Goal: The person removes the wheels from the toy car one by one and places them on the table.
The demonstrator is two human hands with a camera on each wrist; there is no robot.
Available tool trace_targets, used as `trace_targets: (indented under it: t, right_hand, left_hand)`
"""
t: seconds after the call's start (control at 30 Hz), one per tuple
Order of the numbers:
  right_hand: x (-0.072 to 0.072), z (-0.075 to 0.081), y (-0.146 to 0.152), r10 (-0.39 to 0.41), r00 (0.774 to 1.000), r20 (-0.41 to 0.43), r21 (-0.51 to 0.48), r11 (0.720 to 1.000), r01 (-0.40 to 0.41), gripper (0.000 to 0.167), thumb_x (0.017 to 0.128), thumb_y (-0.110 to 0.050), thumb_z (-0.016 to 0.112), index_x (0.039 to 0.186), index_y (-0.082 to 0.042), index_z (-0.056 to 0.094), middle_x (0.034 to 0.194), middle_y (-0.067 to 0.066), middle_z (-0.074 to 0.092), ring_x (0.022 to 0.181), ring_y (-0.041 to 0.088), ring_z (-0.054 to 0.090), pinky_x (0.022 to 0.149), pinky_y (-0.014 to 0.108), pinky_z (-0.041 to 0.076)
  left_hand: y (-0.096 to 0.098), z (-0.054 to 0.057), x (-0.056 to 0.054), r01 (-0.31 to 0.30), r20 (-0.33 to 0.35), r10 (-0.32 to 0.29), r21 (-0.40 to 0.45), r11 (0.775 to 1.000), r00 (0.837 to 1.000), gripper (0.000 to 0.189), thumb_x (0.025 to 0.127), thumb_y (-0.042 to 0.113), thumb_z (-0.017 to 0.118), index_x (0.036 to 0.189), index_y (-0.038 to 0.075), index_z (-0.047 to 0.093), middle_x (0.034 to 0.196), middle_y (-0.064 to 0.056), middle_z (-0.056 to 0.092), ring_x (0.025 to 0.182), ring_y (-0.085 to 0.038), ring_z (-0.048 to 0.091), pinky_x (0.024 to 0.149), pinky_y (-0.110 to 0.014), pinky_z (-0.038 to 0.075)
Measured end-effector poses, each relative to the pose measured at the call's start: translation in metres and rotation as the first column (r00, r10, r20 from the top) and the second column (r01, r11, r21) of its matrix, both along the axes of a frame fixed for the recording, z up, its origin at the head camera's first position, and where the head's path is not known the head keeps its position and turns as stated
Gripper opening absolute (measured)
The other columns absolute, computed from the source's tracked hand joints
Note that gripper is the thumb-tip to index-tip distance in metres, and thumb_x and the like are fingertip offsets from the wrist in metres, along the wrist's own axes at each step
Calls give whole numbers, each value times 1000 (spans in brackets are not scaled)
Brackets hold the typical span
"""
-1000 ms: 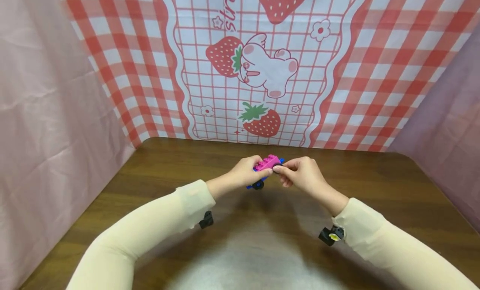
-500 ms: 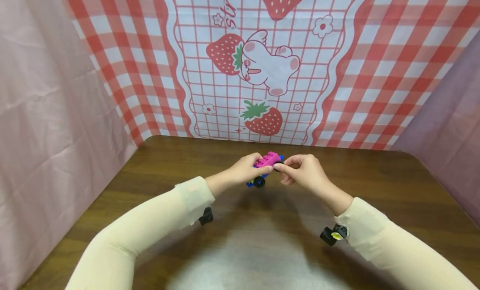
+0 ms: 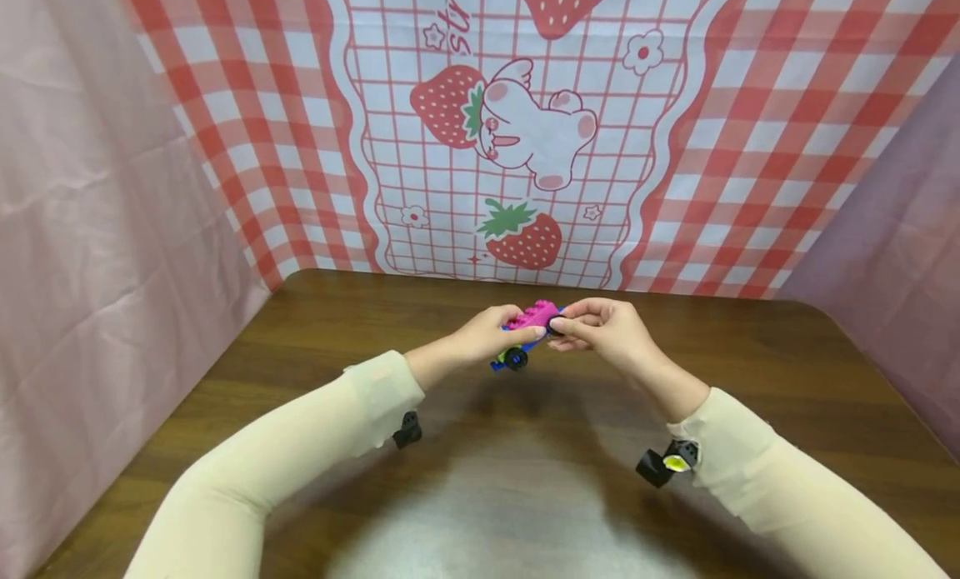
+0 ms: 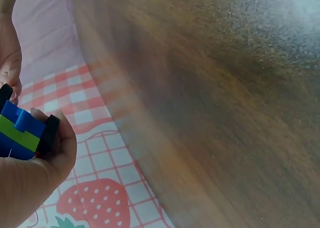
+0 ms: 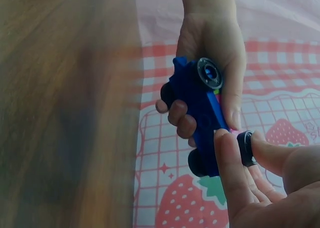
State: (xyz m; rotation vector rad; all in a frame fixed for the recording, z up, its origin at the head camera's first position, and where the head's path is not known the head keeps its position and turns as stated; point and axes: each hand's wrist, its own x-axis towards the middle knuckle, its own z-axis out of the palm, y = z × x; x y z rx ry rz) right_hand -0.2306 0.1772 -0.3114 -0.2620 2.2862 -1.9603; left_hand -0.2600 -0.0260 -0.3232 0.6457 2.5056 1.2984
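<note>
My left hand grips a toy brick car in the air above the table. The car has a blue base, a pink studded brick on top and a green part near one end. A black wheel sits at that end, facing the right wrist camera. With thumb and fingers, my right hand pinches another black wheel at the side of the car's other end. Whether this wheel is fixed to the base cannot be made out. In the left wrist view, the green and blue end shows between black wheels.
A brown wooden table lies under both hands. Behind it hangs a red-and-white checked cloth with strawberry prints. Pink curtains close off the sides. Black wrist cameras hang below the sleeves.
Both hands and the car have risen slightly. My right hand's fingers have shifted around the pinched wheel, which shows more of its face now.
</note>
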Motion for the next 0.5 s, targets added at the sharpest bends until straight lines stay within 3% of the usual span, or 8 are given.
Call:
trace_targets:
  t: [0.27,0.5]
  right_hand:
    - [-1,9,-5,-3,1000,3,-7,1000,3,32,92,-13,67,108,12,55,78,3,74,69,16,73,73,34,59]
    - [-2,17,-3,-14,1000,-9,14,1000,14,37,94,-14,63,120,13,57,96,15,74,77,16,73,80,32,57]
  left_hand:
    - [-6,7,-1,44,23,-44,25,999,999,36,96,37,58,105,2,61,87,-6,62,73,-12,55,61,-23,47]
    - [-13,5,-4,15,52,-17,37,999,999,36,98,34,56,109,0,58,97,-11,63,83,-15,58,68,-23,48]
